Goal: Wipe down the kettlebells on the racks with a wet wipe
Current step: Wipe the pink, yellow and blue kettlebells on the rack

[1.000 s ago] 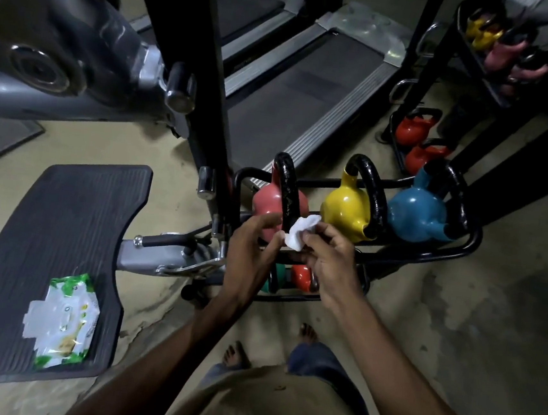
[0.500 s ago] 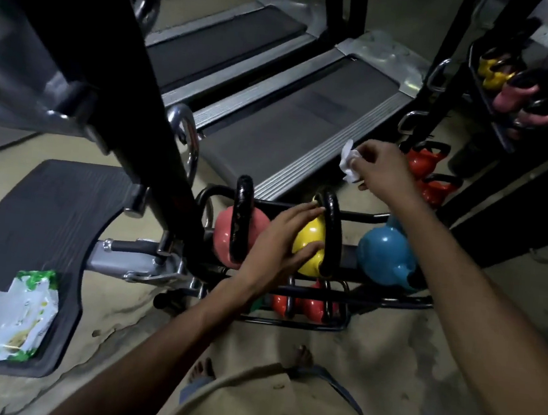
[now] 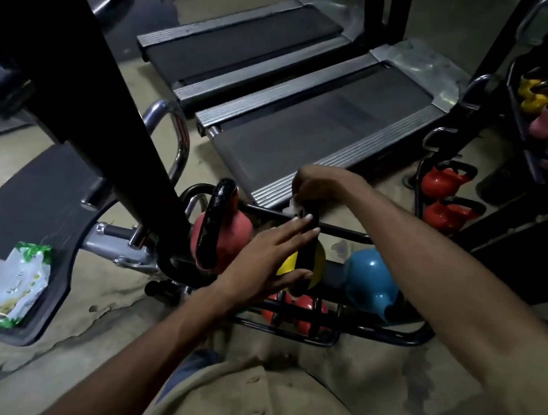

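Observation:
A low black rack (image 3: 397, 336) holds a pink kettlebell (image 3: 233, 233), a yellow kettlebell (image 3: 319, 262) and a blue kettlebell (image 3: 367, 280), each with a black handle. My left hand (image 3: 267, 260) lies flat with straight fingers against the yellow kettlebell's body and handle. My right hand (image 3: 321, 186) is curled over the top of that handle, pinching a white wet wipe (image 3: 294, 207) against it. Only a small corner of the wipe shows under the fingers.
Red kettlebells (image 3: 302, 313) sit on the rack's lower tier. More red kettlebells (image 3: 446, 180) and a second rack (image 3: 540, 109) stand at the right. A wipes packet (image 3: 12, 282) lies on a grey footplate at left. A black machine post (image 3: 87, 82) leans close by; treadmills (image 3: 307, 127) lie behind.
My right hand has come down from above the rack onto the yellow kettlebell's handle with the wipe. My left hand stays on the yellow kettlebell.

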Action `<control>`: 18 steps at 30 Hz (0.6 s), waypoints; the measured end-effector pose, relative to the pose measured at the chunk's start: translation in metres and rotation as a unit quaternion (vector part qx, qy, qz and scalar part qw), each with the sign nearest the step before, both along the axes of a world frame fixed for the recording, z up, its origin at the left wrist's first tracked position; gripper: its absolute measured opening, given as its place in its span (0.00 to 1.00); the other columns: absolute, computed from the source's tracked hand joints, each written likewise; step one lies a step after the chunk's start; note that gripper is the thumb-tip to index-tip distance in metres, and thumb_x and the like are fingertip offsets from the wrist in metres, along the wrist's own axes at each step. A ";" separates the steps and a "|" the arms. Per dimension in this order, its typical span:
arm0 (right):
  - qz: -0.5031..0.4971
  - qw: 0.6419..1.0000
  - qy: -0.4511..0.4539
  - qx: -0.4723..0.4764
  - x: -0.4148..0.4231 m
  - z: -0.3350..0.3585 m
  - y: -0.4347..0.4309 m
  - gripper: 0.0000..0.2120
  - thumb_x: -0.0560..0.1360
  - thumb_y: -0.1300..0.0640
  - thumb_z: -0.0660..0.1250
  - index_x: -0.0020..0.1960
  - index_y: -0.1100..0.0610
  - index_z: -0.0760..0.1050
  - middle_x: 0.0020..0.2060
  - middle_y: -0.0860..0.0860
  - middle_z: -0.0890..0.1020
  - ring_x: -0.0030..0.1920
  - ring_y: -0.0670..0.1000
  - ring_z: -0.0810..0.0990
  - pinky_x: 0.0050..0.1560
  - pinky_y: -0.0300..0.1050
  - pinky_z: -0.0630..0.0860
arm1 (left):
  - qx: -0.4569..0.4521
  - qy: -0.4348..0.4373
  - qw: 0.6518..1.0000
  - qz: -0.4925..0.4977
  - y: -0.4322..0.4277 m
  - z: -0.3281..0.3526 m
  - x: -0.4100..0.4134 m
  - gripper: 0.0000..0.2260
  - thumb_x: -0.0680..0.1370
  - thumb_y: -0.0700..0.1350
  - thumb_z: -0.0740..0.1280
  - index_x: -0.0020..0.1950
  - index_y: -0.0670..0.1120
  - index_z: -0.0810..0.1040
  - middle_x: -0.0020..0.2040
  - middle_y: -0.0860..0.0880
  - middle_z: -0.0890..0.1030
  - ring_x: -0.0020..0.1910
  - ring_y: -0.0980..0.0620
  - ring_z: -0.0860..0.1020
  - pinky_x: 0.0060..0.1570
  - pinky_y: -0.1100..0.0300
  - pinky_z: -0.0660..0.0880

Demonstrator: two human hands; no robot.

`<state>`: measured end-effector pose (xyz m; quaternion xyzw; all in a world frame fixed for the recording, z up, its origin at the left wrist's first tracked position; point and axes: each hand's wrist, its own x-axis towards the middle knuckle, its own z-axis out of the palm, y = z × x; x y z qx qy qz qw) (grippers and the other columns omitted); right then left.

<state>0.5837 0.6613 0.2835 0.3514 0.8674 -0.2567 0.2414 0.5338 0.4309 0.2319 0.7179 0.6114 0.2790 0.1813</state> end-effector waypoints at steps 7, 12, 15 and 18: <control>0.108 0.979 -0.125 0.117 -0.023 0.005 -0.018 0.08 0.73 0.56 0.76 0.50 0.58 0.85 0.45 0.53 0.86 0.44 0.54 0.86 0.53 0.53 0.85 | -0.006 0.048 0.999 0.007 0.000 -0.004 -0.002 0.32 0.82 0.62 0.64 0.83 0.57 0.58 0.84 0.54 0.55 0.83 0.53 0.55 0.79 0.48 0.58; 0.156 0.961 -0.169 0.151 -0.034 0.007 -0.037 0.05 0.72 0.57 0.77 0.47 0.55 0.84 0.38 0.50 0.82 0.41 0.52 0.83 0.45 0.48 0.82 | 0.008 0.064 0.998 0.002 0.002 -0.006 -0.003 0.32 0.82 0.61 0.64 0.83 0.56 0.58 0.84 0.53 0.55 0.82 0.52 0.57 0.78 0.47 0.60; 0.106 0.975 -0.149 0.127 -0.027 0.012 -0.030 0.09 0.75 0.55 0.74 0.52 0.59 0.85 0.38 0.50 0.82 0.41 0.52 0.82 0.41 0.45 0.79 | 0.012 0.051 0.999 0.002 0.001 -0.002 -0.002 0.31 0.82 0.62 0.63 0.83 0.54 0.60 0.84 0.51 0.58 0.82 0.50 0.58 0.79 0.47 0.59; -0.046 0.994 -0.055 0.077 -0.003 0.008 -0.010 0.13 0.80 0.55 0.69 0.54 0.65 0.82 0.39 0.56 0.83 0.40 0.57 0.85 0.42 0.50 0.83 | 0.006 0.035 0.999 -0.002 -0.001 -0.001 -0.002 0.32 0.82 0.61 0.64 0.83 0.54 0.59 0.84 0.52 0.55 0.83 0.51 0.55 0.80 0.47 0.58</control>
